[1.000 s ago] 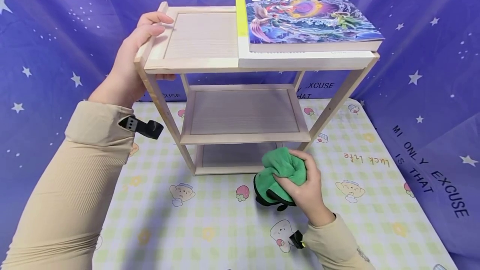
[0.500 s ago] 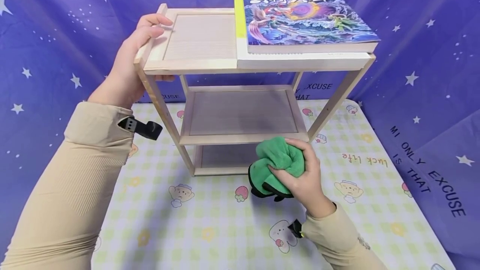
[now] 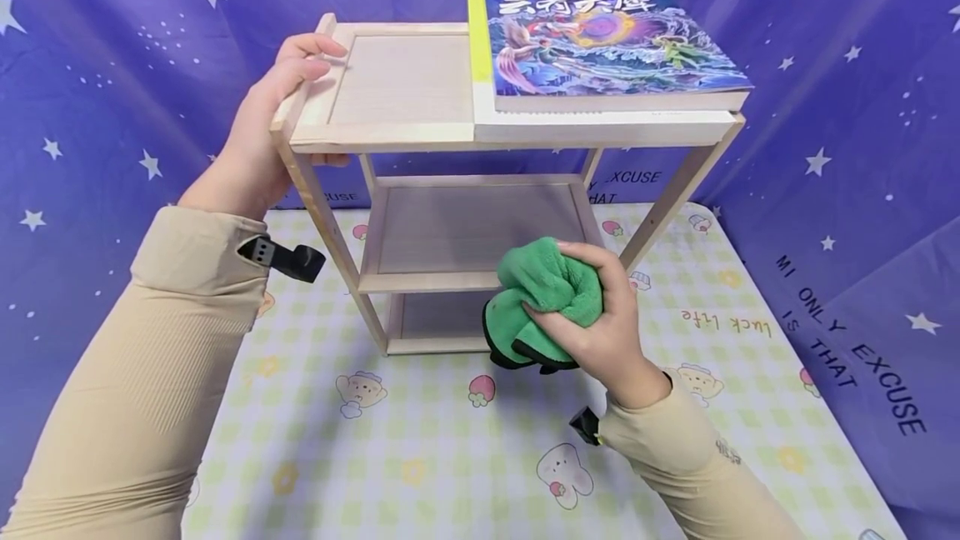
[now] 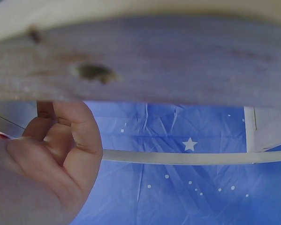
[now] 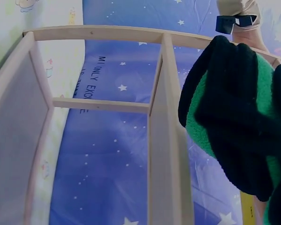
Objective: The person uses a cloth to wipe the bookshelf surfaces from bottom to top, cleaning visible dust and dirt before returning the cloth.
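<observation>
A light wooden three-tier shelf (image 3: 405,136) stands on the table. My left hand (image 3: 262,115) grips the left end of its top board, fingers over the rim; in the left wrist view the curled fingers (image 4: 79,136) reach under the wood. My right hand (image 3: 603,327) clutches a bunched green cloth (image 3: 551,282) with black edging, held in front of the middle shelf's right part. In the right wrist view the cloth's dark side (image 5: 234,108) fills the right. Whether the cloth touches the shelf I cannot tell.
On the right of the shelf's top lies a blue illustrated book (image 3: 607,40), over a white and yellow one (image 3: 480,40). A checked, cartoon-printed tablecloth (image 3: 442,432) covers the table. Blue star-patterned curtains (image 3: 847,148) hang behind and at the sides.
My right hand has lifted the green cloth from near the bottom shelf up to the middle shelf's height, slightly leftward. The left hand keeps its hold on the shelf.
</observation>
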The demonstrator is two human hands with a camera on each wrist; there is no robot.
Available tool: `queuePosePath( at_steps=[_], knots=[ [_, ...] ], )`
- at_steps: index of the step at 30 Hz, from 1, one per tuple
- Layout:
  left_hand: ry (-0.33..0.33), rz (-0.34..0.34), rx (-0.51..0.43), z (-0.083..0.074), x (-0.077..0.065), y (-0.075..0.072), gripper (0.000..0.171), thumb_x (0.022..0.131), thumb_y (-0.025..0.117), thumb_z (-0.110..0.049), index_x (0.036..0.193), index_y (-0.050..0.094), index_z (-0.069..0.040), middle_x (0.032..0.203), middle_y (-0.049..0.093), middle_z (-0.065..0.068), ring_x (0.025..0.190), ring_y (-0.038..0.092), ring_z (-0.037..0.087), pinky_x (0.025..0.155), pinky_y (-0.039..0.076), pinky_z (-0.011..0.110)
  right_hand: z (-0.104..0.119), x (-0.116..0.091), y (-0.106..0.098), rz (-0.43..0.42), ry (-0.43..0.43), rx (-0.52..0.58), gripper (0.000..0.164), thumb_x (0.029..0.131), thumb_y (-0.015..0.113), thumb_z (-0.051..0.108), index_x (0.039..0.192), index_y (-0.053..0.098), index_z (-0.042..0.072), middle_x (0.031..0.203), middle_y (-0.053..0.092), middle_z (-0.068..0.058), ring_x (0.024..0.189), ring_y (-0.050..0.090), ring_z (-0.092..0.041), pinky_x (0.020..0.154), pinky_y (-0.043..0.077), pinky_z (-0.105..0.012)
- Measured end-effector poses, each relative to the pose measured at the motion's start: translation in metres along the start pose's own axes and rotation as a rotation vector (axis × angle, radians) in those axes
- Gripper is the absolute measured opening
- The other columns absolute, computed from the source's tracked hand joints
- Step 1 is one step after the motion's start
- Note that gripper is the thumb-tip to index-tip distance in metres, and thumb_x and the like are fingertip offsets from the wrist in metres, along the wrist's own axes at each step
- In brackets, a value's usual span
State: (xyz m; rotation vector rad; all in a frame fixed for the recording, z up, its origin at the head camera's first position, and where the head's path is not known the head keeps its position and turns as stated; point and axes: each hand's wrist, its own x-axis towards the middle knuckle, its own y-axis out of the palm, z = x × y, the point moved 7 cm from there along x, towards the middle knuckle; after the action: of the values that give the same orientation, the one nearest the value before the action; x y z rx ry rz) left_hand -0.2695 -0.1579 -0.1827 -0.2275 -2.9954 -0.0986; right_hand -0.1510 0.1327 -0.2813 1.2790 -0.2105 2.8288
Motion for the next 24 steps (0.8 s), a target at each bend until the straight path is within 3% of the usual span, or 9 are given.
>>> queuePosePath(
  at_steps=[7, 16, 24],
  knots=[
    [-0.008, -0.001, 0.013, 0.0, 0.0, -0.001, 0.015, 0.098, 0.044, -0.028, 0.11, 0.053, -0.03, 0.13, 0.038, 0.005, 0.086, 0.054, 0.024, 0.052, 0.045, 0.036, 0.002, 0.02, 0.012, 0.036, 0.039, -0.011, 0.056, 0.065, 0.076, -0.01, 0.117, 0.055, -0.012, 0.119, 0.063, 0.017, 0.103, 0.059, -0.006, 0.093, 0.045, -0.024],
    [0.004, 0.019, 0.049, -0.002, -0.002, -0.001, 0.016, 0.099, 0.042, -0.028, 0.112, 0.052, -0.029, 0.127, 0.039, 0.006, 0.08, 0.056, 0.022, 0.052, 0.045, 0.035, -0.004, 0.044, 0.037, 0.13, 0.232, 0.035, 0.062, 0.071, 0.078, -0.005, 0.126, 0.051, -0.006, 0.122, 0.059, -0.014, 0.103, 0.055, -0.014, 0.092, 0.045, -0.027],
    [0.015, 0.038, 0.065, -0.004, -0.002, 0.0, 0.017, 0.099, 0.043, -0.028, 0.113, 0.051, -0.028, 0.127, 0.038, 0.007, 0.078, 0.058, 0.021, 0.053, 0.048, 0.035, -0.01, 0.061, 0.054, 0.161, 0.337, 0.052, 0.065, 0.073, 0.078, 0.003, 0.132, 0.05, 0.003, 0.128, 0.057, -0.013, 0.107, 0.055, -0.018, 0.095, 0.044, -0.033]
  ],
)
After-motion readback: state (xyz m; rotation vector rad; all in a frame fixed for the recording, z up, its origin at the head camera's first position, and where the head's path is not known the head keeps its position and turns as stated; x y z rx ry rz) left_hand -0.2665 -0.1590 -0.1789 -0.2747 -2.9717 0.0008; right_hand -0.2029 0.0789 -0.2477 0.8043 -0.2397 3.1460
